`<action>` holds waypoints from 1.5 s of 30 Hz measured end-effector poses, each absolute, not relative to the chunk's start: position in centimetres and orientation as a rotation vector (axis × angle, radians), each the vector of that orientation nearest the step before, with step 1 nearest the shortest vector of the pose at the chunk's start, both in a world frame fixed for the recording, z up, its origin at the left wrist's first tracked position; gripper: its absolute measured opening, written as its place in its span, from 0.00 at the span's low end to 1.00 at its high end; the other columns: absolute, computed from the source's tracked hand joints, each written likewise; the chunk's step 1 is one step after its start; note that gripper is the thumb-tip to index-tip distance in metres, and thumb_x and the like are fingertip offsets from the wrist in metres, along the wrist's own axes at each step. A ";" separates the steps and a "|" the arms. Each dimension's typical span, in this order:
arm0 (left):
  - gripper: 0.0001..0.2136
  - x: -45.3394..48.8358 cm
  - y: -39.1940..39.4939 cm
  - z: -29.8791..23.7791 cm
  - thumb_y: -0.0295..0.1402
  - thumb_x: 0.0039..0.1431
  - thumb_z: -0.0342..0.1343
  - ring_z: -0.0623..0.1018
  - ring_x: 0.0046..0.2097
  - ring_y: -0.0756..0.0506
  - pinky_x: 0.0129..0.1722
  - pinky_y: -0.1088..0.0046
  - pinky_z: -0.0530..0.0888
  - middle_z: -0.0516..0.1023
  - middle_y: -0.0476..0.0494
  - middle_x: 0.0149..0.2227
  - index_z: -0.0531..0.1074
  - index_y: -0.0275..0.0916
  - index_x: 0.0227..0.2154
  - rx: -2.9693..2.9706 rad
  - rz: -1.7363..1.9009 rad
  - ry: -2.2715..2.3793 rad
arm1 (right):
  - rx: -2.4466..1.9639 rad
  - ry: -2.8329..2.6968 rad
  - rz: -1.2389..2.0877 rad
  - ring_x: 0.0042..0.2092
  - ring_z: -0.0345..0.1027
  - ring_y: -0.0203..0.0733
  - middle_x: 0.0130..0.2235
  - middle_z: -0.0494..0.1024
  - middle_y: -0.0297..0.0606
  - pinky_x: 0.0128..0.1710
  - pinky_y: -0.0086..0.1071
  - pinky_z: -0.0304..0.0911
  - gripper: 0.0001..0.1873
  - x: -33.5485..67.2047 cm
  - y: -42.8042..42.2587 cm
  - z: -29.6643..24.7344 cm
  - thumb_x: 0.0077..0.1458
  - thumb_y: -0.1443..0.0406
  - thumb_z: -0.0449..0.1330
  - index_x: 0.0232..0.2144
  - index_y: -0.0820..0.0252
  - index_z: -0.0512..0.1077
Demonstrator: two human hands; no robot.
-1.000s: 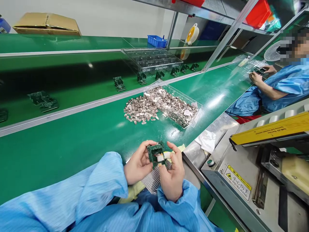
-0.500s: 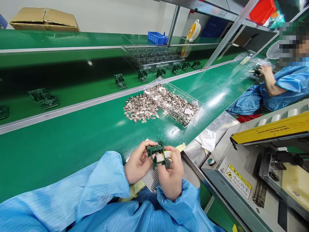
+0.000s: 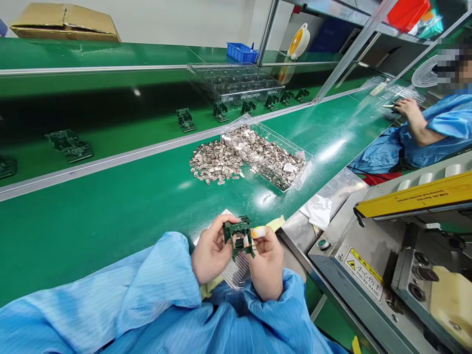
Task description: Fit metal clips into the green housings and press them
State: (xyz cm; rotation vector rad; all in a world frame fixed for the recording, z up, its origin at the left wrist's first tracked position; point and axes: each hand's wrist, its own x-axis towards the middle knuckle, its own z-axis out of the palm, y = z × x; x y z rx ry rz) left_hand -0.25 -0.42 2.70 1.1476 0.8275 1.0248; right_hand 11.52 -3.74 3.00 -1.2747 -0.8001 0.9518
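My left hand [image 3: 210, 253] grips the left side of a green plastic frame [image 3: 238, 235], an open boxy part with slots. At its right side is my right hand [image 3: 268, 263], with fingers curled against the frame and white wrapping on the finger and thumb tips. Whether a small piece also sits between those fingertips is hidden. Under both hands lies a silvery textured sheet [image 3: 234, 271]. Beyond them, a heap of small metal pieces [image 3: 216, 162] spreads on the green bench, beside a clear plastic tray [image 3: 308, 169] filled with more of them.
Several similar green parts [image 3: 185, 120] stand along the strip behind the metal rail [image 3: 110, 153]. A clear compartment tray [image 3: 236, 83] is behind them. To the right is a machine with a warning label [image 3: 365, 275], and a white cloth [image 3: 317, 211]. A co-worker [image 3: 438, 115] works at the far right.
My right hand's wrapped fingers have shifted slightly right, out from the opening toward the frame's edge. The left hand keeps its grip. The camera view has moved slightly.
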 end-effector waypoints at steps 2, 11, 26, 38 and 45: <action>0.13 -0.3 -0.6 3.1 0.27 0.54 0.60 0.73 0.30 0.52 0.31 0.76 0.73 0.72 0.49 0.33 0.66 0.39 0.42 1.126 1.026 0.822 | -1.266 -0.784 0.970 0.30 0.68 0.35 0.28 0.74 0.30 0.31 0.27 0.66 0.07 11.5 -4.0 3.2 0.46 0.70 0.65 0.28 0.58 0.70; 0.13 -0.4 -1.4 3.2 0.27 0.54 0.59 0.73 0.31 0.51 0.32 0.76 0.72 0.71 0.49 0.33 0.67 0.40 0.42 1.182 1.015 0.804 | -1.250 -0.805 0.925 0.31 0.70 0.37 0.29 0.74 0.32 0.33 0.28 0.67 0.08 11.4 -5.3 3.2 0.45 0.70 0.66 0.29 0.58 0.70; 0.15 -0.6 -2.6 3.2 0.25 0.52 0.58 0.74 0.34 0.49 0.34 0.75 0.74 0.73 0.48 0.35 0.66 0.40 0.43 1.228 0.956 0.795 | -1.250 -0.806 0.929 0.30 0.69 0.37 0.27 0.74 0.31 0.31 0.30 0.68 0.08 11.3 -6.8 3.8 0.46 0.67 0.66 0.28 0.57 0.69; 0.17 -0.3 -2.4 2.8 0.30 0.52 0.62 0.75 0.34 0.50 0.33 0.76 0.75 0.74 0.49 0.37 0.66 0.42 0.44 1.322 0.822 0.793 | -1.267 -0.697 0.848 0.33 0.71 0.39 0.31 0.75 0.34 0.36 0.33 0.70 0.10 13.5 -8.8 2.1 0.51 0.59 0.64 0.30 0.56 0.68; 0.22 1.6 2.2 1.2 0.38 0.49 0.65 0.76 0.34 0.50 0.35 0.73 0.77 0.74 0.49 0.35 0.63 0.40 0.44 1.266 0.984 0.832 | -1.390 -0.872 0.917 0.30 0.69 0.41 0.27 0.77 0.36 0.29 0.32 0.65 0.16 16.0 -8.9 -3.2 0.52 0.53 0.62 0.27 0.60 0.75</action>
